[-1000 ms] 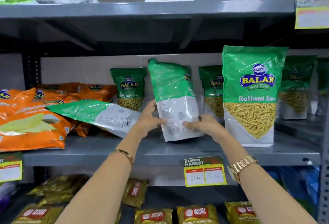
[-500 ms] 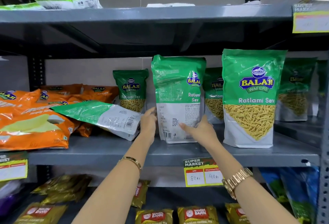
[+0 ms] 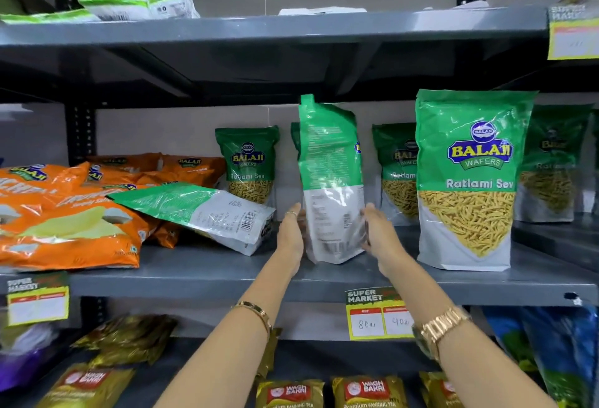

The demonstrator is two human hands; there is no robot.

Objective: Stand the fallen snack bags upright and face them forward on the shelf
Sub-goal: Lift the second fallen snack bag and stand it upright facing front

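On middle shelf (image 3: 324,278): bag (image 3: 330,180) between left hand (image 3: 291,235) and right hand (image 3: 379,232), both gripping; turned further since, back panel showing, front not yet forward.

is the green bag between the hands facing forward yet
No, the held green bag stands upright between both hands but shows its printed back panel.

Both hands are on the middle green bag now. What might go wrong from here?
The held green bag stands turned, back and side panel out, with only a sliver of logo showing. Let go now by the left hand and right hand, it may stay mis-faced or tip. Twisting it further could nudge the fallen green bag lying beside the left hand.
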